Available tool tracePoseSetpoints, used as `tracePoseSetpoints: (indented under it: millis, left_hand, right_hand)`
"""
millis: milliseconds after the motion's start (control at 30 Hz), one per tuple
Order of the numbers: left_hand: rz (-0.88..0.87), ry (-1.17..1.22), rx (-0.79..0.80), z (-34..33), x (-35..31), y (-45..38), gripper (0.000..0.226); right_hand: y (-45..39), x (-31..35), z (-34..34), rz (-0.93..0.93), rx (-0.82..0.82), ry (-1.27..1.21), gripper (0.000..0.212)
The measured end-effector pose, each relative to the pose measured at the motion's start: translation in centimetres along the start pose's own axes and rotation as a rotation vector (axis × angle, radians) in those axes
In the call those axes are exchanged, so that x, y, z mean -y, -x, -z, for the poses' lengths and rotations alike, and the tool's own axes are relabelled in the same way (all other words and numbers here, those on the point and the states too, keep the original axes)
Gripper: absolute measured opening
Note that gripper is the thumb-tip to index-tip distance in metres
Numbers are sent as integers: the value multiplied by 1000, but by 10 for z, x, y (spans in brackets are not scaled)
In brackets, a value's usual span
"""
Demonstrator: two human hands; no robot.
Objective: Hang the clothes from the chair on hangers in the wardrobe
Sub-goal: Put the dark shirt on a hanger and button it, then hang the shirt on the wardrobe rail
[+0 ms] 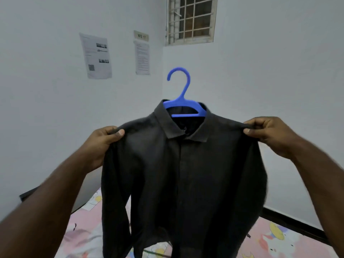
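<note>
Left hand (pixel 104 138) pinches the left shoulder of the dark shirt (pixel 182 174), thumb on the front, fingers curled behind the fabric. Right hand (pixel 268 135) pinches the other shoulder the same way, thumb tip on the seam. Both arms reach out and hold the shirt up in mid-air, front facing the camera, collar folded down, placket closed, sleeves hanging straight. Blue plastic hanger (pixel 184 101) sits inside the collar, its hook standing upright above the neckline, touching nothing. Under the shirt is a bed with a pink cartoon-print sheet (pixel 279 239). Behind are white walls, two printed sheets (pixel 96 56) taped up, a "WS 17" label (pixel 141 35), and a barred window (pixel 191 19) top centre.
</note>
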State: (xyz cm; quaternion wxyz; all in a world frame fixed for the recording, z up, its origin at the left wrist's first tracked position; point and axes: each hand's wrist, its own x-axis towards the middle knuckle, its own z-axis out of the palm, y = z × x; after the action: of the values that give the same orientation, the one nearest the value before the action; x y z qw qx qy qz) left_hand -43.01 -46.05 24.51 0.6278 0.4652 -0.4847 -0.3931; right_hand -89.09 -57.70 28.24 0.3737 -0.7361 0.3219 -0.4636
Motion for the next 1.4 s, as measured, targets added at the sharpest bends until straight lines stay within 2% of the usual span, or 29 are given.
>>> tracePoseSetpoints:
  millis: [67,133,233,333,467,600,733,833,867,933,1000,1033,1100,1133,1200,1267,1333,1400]
  left_hand:
    - [-13,7,-12,8,-5,0,19]
    - [-41,42,-22,17,-14,-2,18]
    - [-37,-13,-51,31,-15,-1,17]
    - [-34,31,-30,42,-13,1,23]
    - [-62,98,-43,49,-17,8,22]
    - [-107,128,-92,52,-25,16,19]
    - [-125,141,-167,58,-35,30,21]
    - [-130,81,-215,62,-42,52,18]
    - [-130,42,-231,63,-45,61,18]
    - [-129,-68,-272,63,-51,80,20]
    - [-102,-212,-281,62,-58,103,30]
    - [-74,-273,-268,61,-61,115,46]
    - [-9,-355,-272,56,-66,139,77]
    - [1,-371,-296,53,-66,151,76]
    - [-22,-364,-394,46,-67,178,46]
    - [-83,-317,-520,40,-70,206,23]
    - [-137,-277,-603,35,-77,233,11]
    - [-162,-259,-634,31,-91,261,12]
  right_hand:
    - [-5,1,-9,37,-29,-51,64]
    - [-11,7,-16,53,-57,-108,43]
    - [-15,11,-30,25,10,-33,20]
    - [-21,15,-34,56,-39,-79,32]
    - [-26,21,-40,64,20,-60,36]
    - [-33,26,-45,95,42,-107,58]
    - [-41,31,-48,95,110,-184,46]
    - [-44,29,-54,120,179,-73,70]
    - [-45,29,-56,133,177,-79,72]
    - [-48,28,-58,167,145,-147,59]
    - [-48,31,-60,194,121,-205,28]
    - [-47,32,-61,212,117,-205,18]
    - [-45,31,-63,236,130,-217,16]
    - [-43,31,-64,240,142,-236,20]
    - [-40,33,-66,242,183,-289,39]
    - [-36,36,-71,231,229,-347,49]
    - [-34,36,-77,236,292,-410,58]
    - [-32,38,-84,234,330,-451,66]
